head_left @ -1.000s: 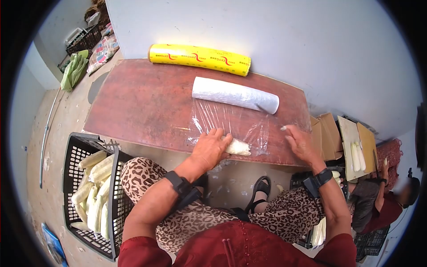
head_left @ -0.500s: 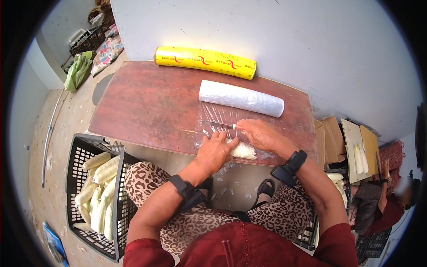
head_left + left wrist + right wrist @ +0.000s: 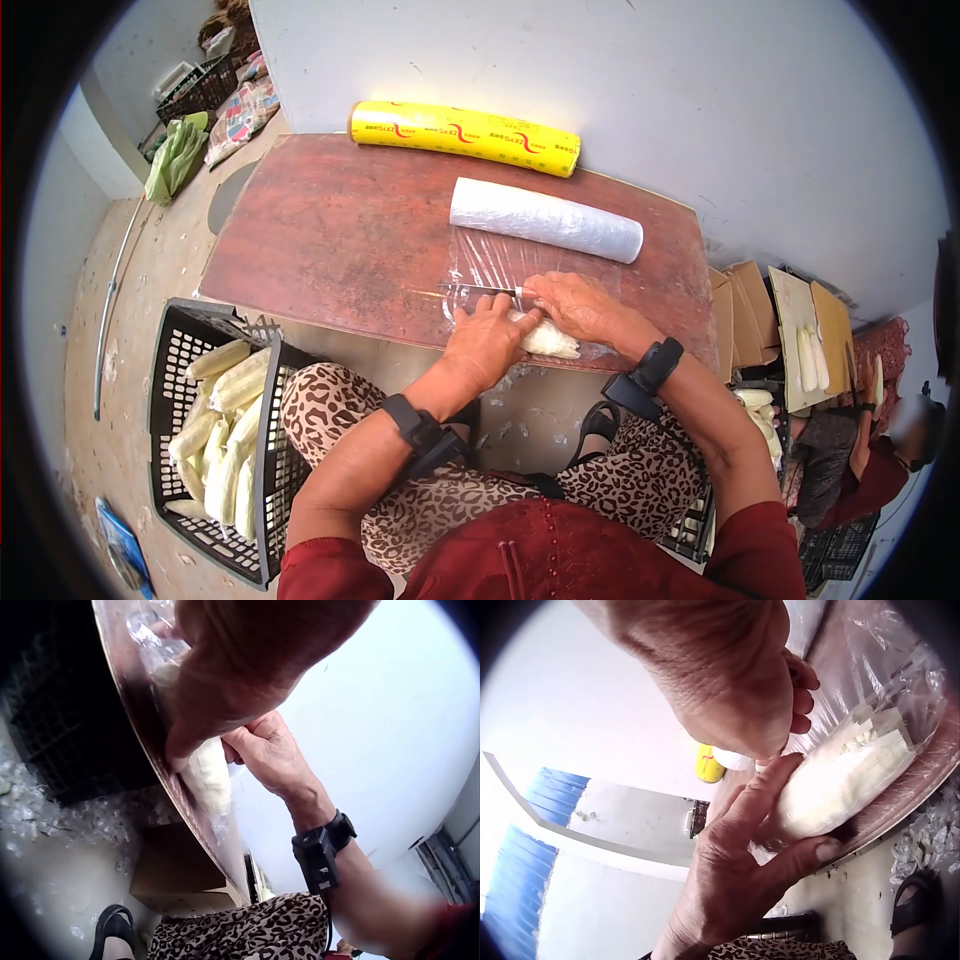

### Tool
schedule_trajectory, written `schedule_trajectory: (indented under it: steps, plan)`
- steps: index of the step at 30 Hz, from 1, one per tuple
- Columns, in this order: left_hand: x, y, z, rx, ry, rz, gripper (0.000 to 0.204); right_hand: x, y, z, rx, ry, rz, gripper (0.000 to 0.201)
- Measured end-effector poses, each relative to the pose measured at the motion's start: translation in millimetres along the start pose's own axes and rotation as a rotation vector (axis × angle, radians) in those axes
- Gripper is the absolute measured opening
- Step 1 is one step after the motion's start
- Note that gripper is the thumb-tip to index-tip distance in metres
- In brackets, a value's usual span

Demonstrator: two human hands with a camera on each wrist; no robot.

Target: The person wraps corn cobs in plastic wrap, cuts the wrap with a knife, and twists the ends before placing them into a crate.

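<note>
Where the pale wall (image 3: 700,90) meets the scuffed floor (image 3: 125,430), a reddish-brown counter (image 3: 300,220) with worn patches stands lengthwise against it. Left of the counter, on the floor, a black slatted crate (image 3: 280,470) holds a pile of pale ears (image 3: 240,382), lying at various angles. Beyond the counter's right end stands an open cardboard box (image 3: 745,315). A printed yellow roll (image 3: 465,138) lies along the wall side, and nearer the person is a white film roll (image 3: 545,218), its clear film (image 3: 492,262) drawn out toward the near edge.

Compared with one second ago, when the right hand (image 3: 580,308) was off to the right, it is now over the film, just beside the left hand (image 3: 487,338), with its fingers closed around a knife handle. The left hand straddles the corn ear (image 3: 549,340) at the near edge, thumb on one side and fingers on the other, clamping it under the plastic. Since half a second ago the knife (image 3: 480,289) has shifted slightly nearer the left fingertips, its thin blade pointing left across the film.
</note>
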State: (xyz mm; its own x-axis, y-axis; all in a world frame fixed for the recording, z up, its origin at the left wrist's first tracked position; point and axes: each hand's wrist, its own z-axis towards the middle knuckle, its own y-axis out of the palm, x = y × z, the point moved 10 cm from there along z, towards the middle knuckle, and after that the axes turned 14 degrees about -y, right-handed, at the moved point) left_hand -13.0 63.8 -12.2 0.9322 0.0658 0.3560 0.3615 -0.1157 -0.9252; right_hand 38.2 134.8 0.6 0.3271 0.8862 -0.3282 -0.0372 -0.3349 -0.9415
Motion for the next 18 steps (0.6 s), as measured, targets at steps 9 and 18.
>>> schedule_trajectory:
  steps: [9,18]
  plan:
    - [1,0,0,-0.01,-0.016,-0.019,0.061,-3,-5,-1,0.003,0.026,-0.023,0.023]
    - [0,0,0,-0.013,-0.036,-0.043,0.06,24,-4,-39,0.061,0.002,-0.008,0.024]
